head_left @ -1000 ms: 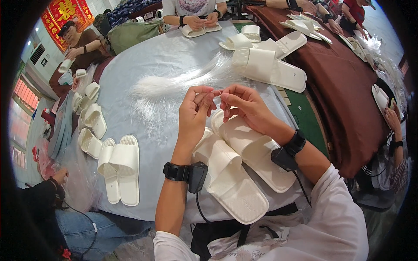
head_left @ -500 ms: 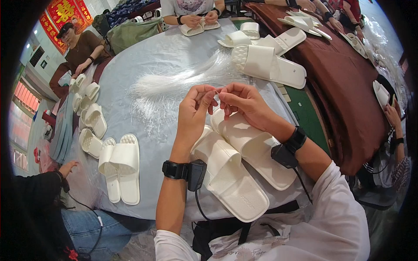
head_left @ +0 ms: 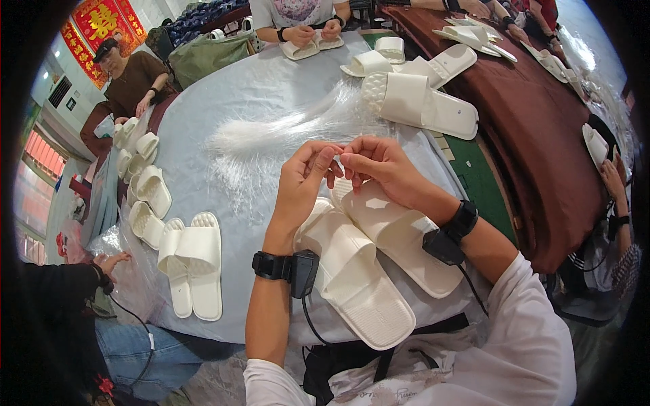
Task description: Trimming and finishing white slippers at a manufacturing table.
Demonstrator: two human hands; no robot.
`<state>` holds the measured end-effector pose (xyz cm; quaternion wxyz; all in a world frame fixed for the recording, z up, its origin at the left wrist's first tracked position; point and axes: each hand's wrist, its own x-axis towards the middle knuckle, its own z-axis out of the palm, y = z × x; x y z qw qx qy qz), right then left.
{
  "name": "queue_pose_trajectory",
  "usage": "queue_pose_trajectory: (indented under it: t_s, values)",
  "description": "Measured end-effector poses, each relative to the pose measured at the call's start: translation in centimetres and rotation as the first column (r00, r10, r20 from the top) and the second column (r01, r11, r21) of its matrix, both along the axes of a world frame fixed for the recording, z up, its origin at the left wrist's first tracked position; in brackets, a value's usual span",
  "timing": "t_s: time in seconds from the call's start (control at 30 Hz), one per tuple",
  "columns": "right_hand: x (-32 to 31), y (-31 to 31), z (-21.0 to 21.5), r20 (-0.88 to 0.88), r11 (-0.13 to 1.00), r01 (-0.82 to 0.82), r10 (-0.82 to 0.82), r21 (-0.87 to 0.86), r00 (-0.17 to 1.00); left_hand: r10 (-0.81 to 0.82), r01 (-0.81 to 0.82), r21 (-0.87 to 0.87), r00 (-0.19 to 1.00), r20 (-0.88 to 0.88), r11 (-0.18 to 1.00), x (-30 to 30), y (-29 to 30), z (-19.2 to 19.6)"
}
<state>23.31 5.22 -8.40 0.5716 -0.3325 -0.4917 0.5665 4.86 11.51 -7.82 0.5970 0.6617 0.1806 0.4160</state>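
My left hand [head_left: 305, 174] and my right hand [head_left: 387, 169] meet fingertip to fingertip above the table, each closed in a pinch. Whatever lies between them is too thin to make out. Under my wrists rests a pair of white slippers, the left slipper [head_left: 369, 304] and the right slipper [head_left: 413, 247] side by side, toe ends partly behind my hands. Just beyond my fingers, a loose bundle of thin clear plastic strands [head_left: 264, 142] spreads over the cloth.
The table [head_left: 196, 115] has a pale cloth. Another slipper pair [head_left: 203, 271] stands left, with more slippers [head_left: 152, 189] behind it. Large white slippers [head_left: 433, 108] overlap at the far right, near a brown-covered table [head_left: 521, 128]. Across, a co-worker's hands [head_left: 315, 34] hold slippers.
My hands have dropped slightly and stay pinched together. At the left, a co-worker's hand has shifted a little beside clear plastic. The slippers before me stay in place.
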Motion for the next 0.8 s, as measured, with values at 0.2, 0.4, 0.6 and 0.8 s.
queue_pose_trajectory:
  t_s: [0.2,0.4,0.6,0.8]
  values:
    - [-0.2,0.2,0.4,0.027,1.0,-0.006,0.006,-0.021,1.0,0.045,-0.046,-0.05,0.999,-0.008,0.998,-0.1,0.6,-0.5]
    - [-0.1,0.0,-0.2,-0.011,0.998,-0.003,0.003,-0.062,1.0,0.005,-0.007,-0.072,1.0,-0.026,0.997,0.1,0.6,-1.1]
    - [0.1,-0.3,-0.4,-0.039,0.997,-0.026,0.023,-0.069,0.999,-0.045,0.039,-0.096,0.997,-0.058,0.995,0.1,0.1,-0.8]
    - [-0.3,0.0,0.4,-0.002,0.999,-0.045,0.045,-0.006,0.999,0.024,-0.02,-0.108,0.999,0.037,0.994,0.3,0.4,-1.7]
